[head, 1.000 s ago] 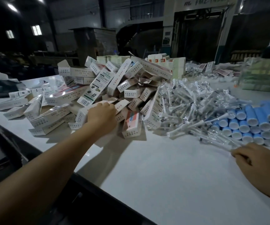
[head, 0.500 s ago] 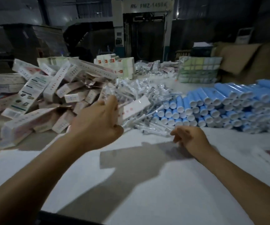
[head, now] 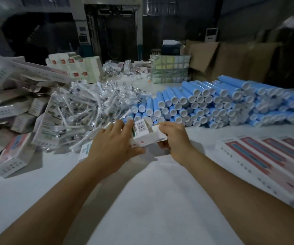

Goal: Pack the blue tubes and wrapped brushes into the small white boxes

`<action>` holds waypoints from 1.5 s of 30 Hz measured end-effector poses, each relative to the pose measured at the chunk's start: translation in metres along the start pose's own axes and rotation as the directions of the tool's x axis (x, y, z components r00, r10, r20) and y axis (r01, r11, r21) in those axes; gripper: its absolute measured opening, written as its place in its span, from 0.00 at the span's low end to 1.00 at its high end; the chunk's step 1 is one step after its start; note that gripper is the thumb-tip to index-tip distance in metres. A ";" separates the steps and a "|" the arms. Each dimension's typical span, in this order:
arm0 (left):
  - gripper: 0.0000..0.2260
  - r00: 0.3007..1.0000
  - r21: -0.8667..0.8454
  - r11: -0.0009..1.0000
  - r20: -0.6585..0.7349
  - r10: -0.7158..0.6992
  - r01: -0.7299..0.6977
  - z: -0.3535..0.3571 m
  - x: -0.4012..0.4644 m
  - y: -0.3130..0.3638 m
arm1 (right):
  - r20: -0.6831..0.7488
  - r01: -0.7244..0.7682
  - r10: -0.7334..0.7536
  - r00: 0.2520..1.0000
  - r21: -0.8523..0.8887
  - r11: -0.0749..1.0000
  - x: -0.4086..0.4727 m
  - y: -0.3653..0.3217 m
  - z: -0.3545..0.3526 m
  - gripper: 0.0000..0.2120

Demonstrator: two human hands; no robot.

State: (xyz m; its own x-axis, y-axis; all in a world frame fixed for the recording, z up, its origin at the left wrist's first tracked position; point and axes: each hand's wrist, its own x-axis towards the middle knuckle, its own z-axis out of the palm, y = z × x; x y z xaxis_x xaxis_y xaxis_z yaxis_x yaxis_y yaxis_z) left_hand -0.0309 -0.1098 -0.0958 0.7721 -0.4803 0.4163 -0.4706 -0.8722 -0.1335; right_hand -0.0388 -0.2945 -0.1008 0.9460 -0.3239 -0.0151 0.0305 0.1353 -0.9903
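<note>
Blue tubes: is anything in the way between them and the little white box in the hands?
Nothing visible. The small white cardboard box, held by the left hand and right hand, sits just in front of the stacked blue plastic tubes.

Dim factory packing hall: a large industrial machine at far centre, flattened cardboard cartons far right, bulk product piles on the white table.

A dim industrial hall lies beyond the white table. At the back wall stands a tall grey machine frame with a dark opening, and a white standing unit is off to its right. Flattened brown cardboard sheets lean along the table's far right edge.
</note>
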 end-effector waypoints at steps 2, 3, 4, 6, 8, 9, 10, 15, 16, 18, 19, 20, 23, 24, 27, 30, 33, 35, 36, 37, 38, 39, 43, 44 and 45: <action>0.35 1.000 -0.021 1.000 -0.026 0.018 -0.018 -0.002 -0.002 0.003 | -0.001 -0.020 0.020 1.000 0.003 1.000 -0.001 0.000 0.000 0.09; 0.33 0.999 -0.057 0.998 -0.040 0.030 -0.032 -0.004 -0.003 0.004 | -0.022 -0.027 0.027 0.999 -0.026 0.999 -0.003 0.000 0.000 0.10; 0.31 0.998 -0.085 0.995 -0.048 0.039 -0.043 -0.005 -0.005 0.006 | -0.052 -0.013 0.007 0.999 -0.113 0.994 -0.004 0.001 -0.002 0.10; 0.30 0.997 -0.100 0.993 -0.043 0.057 -0.061 -0.005 -0.009 0.008 | -0.101 0.092 -0.139 0.985 -0.369 0.925 -0.001 -0.003 -0.008 0.12; 0.31 0.997 -0.082 0.994 -0.031 0.067 -0.070 -0.005 -0.011 0.010 | -0.118 0.200 -0.297 0.947 -0.506 0.839 0.009 -0.018 -0.014 0.13; 0.32 0.998 -0.072 0.995 -0.015 0.065 -0.065 -0.004 -0.012 0.011 | -0.125 0.242 -0.365 0.923 -0.549 0.800 0.016 -0.029 -0.018 0.14; 0.31 0.998 -0.064 0.996 -0.001 0.060 -0.060 -0.004 -0.013 0.013 | -0.127 0.276 -0.434 0.892 -0.606 0.746 0.025 -0.042 -0.024 0.14; 0.28 0.990 -0.041 0.989 0.017 0.140 -0.140 0.000 -0.013 0.019 | -0.077 0.197 -0.646 0.760 -0.920 0.340 0.083 -0.119 -0.069 0.08; 0.27 0.986 -0.038 0.986 -0.021 0.163 -0.164 0.002 -0.012 0.020 | -0.076 0.107 -0.645 0.760 -0.965 0.239 0.095 -0.132 -0.082 0.09; 0.27 0.988 -0.080 0.985 -0.034 0.148 -0.151 0.001 -0.009 0.025 | -0.123 -0.127 -0.571 0.812 -0.991 0.033 0.116 -0.153 -0.106 0.15; 0.28 0.992 -0.125 0.985 -0.014 0.122 -0.123 -0.001 -0.008 0.028 | -0.171 -0.225 -0.524 0.835 -0.974 -0.041 0.124 -0.160 -0.117 0.16; 0.28 0.994 -0.164 0.981 0.007 0.111 -0.108 -0.002 -0.007 0.030 | -0.219 -0.298 -0.464 0.858 -0.949 -0.104 0.130 -0.164 -0.127 0.15; 0.29 0.991 -0.162 0.978 -0.005 0.135 -0.134 0.006 -0.002 0.029 | -0.295 -0.359 -0.294 0.909 -0.912 -0.196 0.140 -0.166 -0.138 0.05; 0.29 0.990 -0.157 0.978 0.000 0.139 -0.138 0.009 -0.001 0.027 | -0.297 -0.359 -0.293 0.909 -0.914 -0.186 0.144 -0.166 -0.141 0.06; 0.30 0.990 -0.150 0.979 -0.002 0.139 -0.138 0.013 0.003 0.023 | -0.278 -0.340 -0.317 0.907 -0.926 -0.162 0.148 -0.166 -0.142 0.06; 0.30 0.991 -0.167 0.977 -0.002 0.132 -0.130 0.014 0.002 0.024 | -0.258 -0.324 -0.352 0.900 -0.935 -0.144 0.147 -0.172 -0.139 0.09; 0.30 0.996 -0.188 0.979 0.003 0.088 -0.086 0.008 0.003 0.025 | -0.155 -0.143 -0.495 0.855 -0.988 0.061 0.129 -0.184 -0.119 0.19; 0.31 0.996 -0.168 0.982 0.017 0.088 -0.084 0.005 0.003 0.025 | -0.133 0.101 -0.580 0.804 -0.930 0.353 0.105 -0.187 -0.095 0.24; 0.31 0.996 -0.160 0.983 0.023 0.090 -0.086 0.003 0.003 0.025 | -0.153 0.228 -0.611 0.777 -0.836 0.500 0.091 -0.186 -0.083 0.25; 0.30 0.996 -0.163 0.983 0.027 0.083 -0.078 0.002 0.003 0.024 | -0.186 0.333 -0.620 0.762 -0.709 0.622 0.075 -0.182 -0.070 0.25; 0.29 0.997 -0.179 0.982 0.026 0.070 -0.064 0.000 0.003 0.024 | -0.221 0.409 -0.604 0.766 -0.558 0.722 0.059 -0.176 -0.061 0.24; 0.28 0.998 -0.202 0.978 0.023 0.054 -0.048 -0.002 0.003 0.023 | -0.252 0.447 -0.562 0.788 -0.394 0.803 0.045 -0.165 -0.054 0.22; 0.29 0.999 -0.263 0.965 -0.035 -0.013 0.003 -0.008 -0.002 0.023 | -0.251 0.330 -0.307 0.918 0.054 0.942 -0.002 -0.098 -0.038 0.15; 0.29 0.999 -0.276 0.961 -0.042 -0.033 0.020 -0.009 -0.004 0.022 | -0.260 0.295 -0.265 0.929 0.086 0.951 -0.010 -0.082 -0.035 0.19; 0.30 0.998 -0.288 0.957 -0.045 -0.049 0.034 -0.010 -0.006 0.022 | -0.274 0.275 -0.235 0.932 0.118 0.954 -0.016 -0.068 -0.031 0.22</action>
State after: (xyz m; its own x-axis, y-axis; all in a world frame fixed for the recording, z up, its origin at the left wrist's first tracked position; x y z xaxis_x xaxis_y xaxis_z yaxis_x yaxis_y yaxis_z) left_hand -0.0496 -0.1250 -0.0923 0.7741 -0.4321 0.4627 -0.5470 -0.8245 0.1451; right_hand -0.0663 -0.3274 -0.0374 0.7864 -0.5908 0.1807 0.3272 0.1503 -0.9329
